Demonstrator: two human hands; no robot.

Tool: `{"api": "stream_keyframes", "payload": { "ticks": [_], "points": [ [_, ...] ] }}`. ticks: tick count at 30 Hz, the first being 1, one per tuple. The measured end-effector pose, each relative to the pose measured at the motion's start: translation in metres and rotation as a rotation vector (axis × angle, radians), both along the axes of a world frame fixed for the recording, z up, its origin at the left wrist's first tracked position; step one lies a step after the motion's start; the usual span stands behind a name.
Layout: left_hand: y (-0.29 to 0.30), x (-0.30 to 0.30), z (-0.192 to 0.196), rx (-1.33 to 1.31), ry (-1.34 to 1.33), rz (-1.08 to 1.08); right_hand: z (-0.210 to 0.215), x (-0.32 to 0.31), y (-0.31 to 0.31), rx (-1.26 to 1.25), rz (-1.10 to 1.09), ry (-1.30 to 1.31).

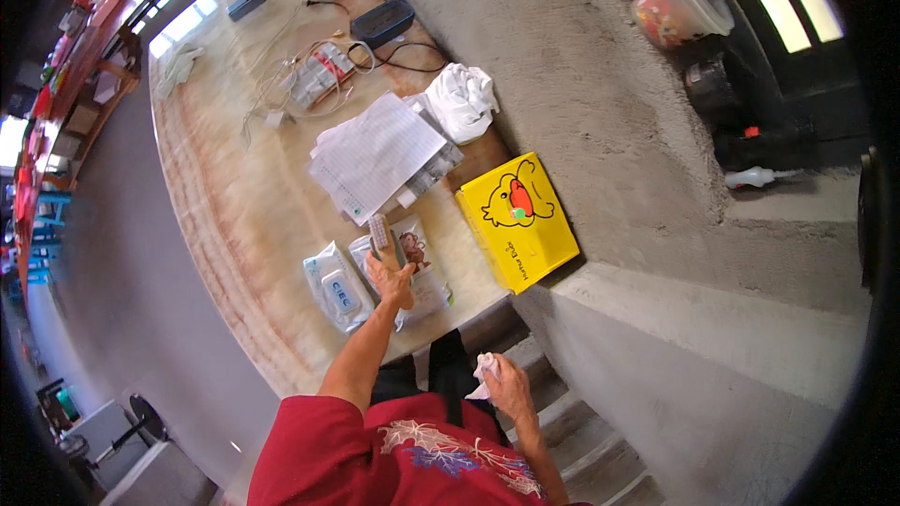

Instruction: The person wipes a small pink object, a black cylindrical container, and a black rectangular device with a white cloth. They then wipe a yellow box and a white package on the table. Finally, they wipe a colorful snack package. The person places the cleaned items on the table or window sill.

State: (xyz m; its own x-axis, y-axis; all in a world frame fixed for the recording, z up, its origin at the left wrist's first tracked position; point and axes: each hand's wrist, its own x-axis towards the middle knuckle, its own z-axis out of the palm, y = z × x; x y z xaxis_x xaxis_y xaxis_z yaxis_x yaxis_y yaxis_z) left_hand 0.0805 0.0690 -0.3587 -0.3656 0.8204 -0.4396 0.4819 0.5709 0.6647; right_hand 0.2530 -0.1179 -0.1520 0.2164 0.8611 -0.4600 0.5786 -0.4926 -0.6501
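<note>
My left hand is closed around the lower part of a narrow remote control, whose pale button end sticks out beyond the fingers. It is over plastic packs at the near end of the table. Just left of that hand lies a white-and-blue pack of wet wipes. To its right is a clear-and-white plastic packet with a brown cartoon figure. My right hand is off the table edge, closed on a crumpled white cloth that may be a tissue.
A yellow box with a duck picture sits at the table's right edge. Farther up are paper sheets, a bundled white cloth, tangled cables and a dark blue case. A rough concrete wall borders the table's right side.
</note>
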Motion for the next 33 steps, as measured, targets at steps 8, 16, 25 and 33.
{"api": "stream_keyframes", "payload": {
  "ticks": [8, 16, 25, 33],
  "points": [
    [-0.025, 0.012, 0.042, 0.107, -0.064, -0.062, 0.003, 0.031, 0.028, -0.006, 0.113, -0.036],
    [-0.024, 0.042, 0.057, 0.169, -0.152, -0.018, -0.003, 0.048, 0.04, 0.065, 0.141, -0.027],
    [-0.03, 0.033, 0.049, 0.21, -0.207, 0.08, -0.047, 0.09, 0.126, 0.334, -0.12, -0.242],
    [-0.066, 0.001, 0.054, 0.204, -0.192, 0.123, -0.082, 0.111, 0.207, 0.063, -0.054, -0.523]
  ]
}}
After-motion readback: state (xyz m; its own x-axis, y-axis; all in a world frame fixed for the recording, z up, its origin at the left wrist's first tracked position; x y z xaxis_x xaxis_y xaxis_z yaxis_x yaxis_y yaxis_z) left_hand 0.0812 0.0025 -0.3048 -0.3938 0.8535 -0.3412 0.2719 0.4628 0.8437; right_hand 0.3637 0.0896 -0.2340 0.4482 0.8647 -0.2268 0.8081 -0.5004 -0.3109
